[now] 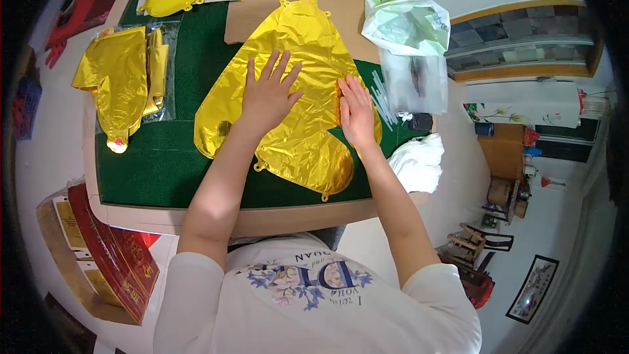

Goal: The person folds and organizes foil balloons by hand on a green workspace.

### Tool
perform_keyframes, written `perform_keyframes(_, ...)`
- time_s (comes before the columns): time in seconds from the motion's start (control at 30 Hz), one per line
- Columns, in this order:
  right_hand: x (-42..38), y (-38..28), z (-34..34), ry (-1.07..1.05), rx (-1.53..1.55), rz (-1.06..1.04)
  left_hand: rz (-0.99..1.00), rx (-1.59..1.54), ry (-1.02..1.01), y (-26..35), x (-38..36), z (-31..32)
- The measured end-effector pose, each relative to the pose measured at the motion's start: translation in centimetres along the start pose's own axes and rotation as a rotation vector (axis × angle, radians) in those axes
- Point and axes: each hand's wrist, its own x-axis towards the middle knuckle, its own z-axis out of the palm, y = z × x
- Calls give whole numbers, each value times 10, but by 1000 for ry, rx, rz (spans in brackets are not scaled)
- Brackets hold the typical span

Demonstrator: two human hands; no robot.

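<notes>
A large gold foil balloon [295, 137] lies flat and wrinkled on the green table mat, its small round tabs showing along the edges. My left hand [268, 97] rests on its middle with the fingers spread, holding nothing. Toward the balloon's right side, my right hand [356, 113] lies with its fingers stretched out and close together, touching the foil. An orange-tinted reflection shows in the foil beside those fingers.
Another gold foil balloon [121, 75] lies at the left beside a clear plastic packet. Cardboard [239, 29] is under the far end. On the right are thin white straws [382, 101], a pale plastic bag [406, 26], a small black object [420, 122] and white cloth [419, 164].
</notes>
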Motion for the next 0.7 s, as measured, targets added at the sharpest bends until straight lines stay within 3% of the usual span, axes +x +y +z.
perform_keyframes(0.7, 0, -1, -1, -5, -5, 4, 1, 8, 15, 0, -1, 1)
